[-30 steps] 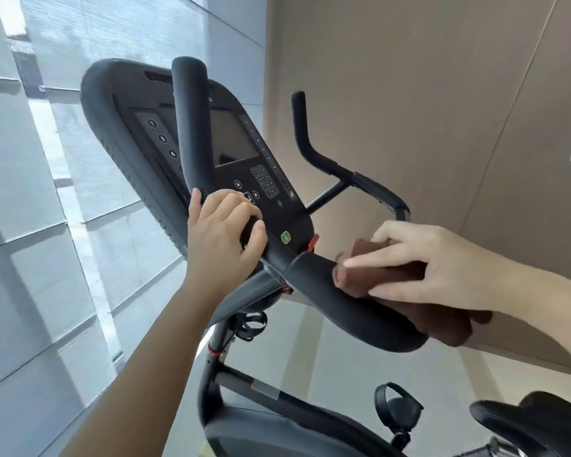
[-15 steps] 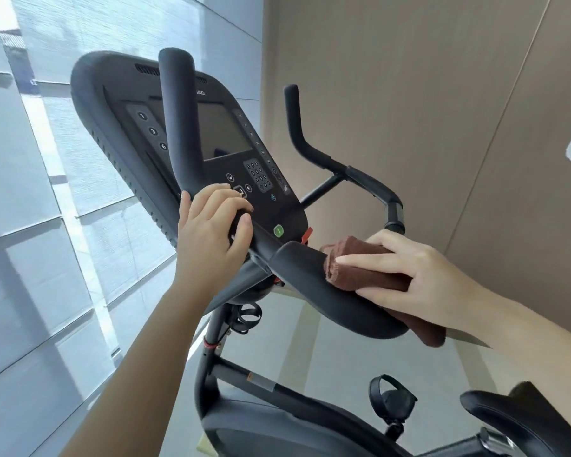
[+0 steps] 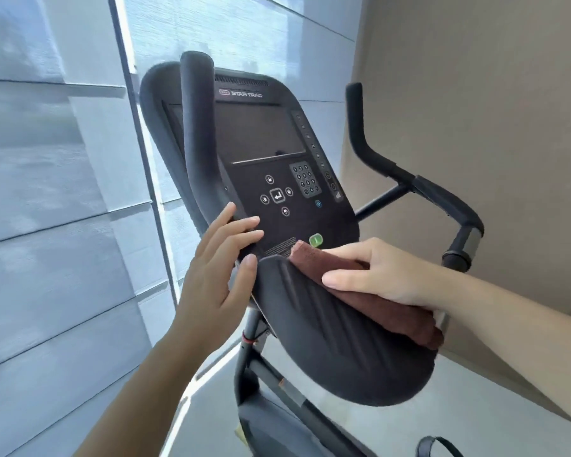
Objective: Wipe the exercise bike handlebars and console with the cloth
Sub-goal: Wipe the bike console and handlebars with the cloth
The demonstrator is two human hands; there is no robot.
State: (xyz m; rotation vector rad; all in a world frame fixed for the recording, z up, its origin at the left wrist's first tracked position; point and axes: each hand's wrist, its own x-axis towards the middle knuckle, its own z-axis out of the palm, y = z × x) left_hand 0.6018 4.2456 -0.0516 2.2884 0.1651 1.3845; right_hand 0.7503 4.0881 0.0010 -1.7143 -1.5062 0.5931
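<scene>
Pressing the cloth (image 3: 323,262) flat under straight fingers of the right hand (image 3: 393,275), sweeping the handlebar pad (image 3: 327,351) evenly, steadying the console (image 3: 261,136) with open fingers of the left hand (image 3: 215,275)

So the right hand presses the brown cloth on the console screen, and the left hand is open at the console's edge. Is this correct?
Not quite. In the head view the right hand presses the brown cloth on the padded handlebar rest below the console, not on the screen; its corner ends near the green button. The left hand is open at the console's edge.
</scene>
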